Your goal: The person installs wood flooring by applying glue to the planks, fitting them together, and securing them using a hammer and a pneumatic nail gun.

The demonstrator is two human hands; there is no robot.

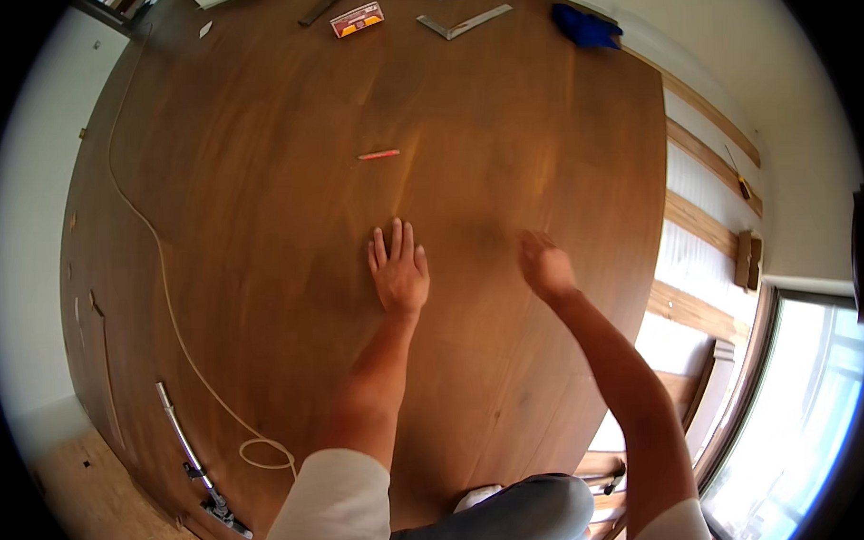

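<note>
Resting left grip (400,274) spread and empty on brown floor (478,364); curling right grip (548,269) inward, leaving contents unclear.

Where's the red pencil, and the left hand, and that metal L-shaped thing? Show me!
Red pencil (380,155): head view, middle of its shaft.
Left hand (400,280): head view, back of the hand.
Metal L-shaped thing (480,21): head view, its longer arm.
</note>
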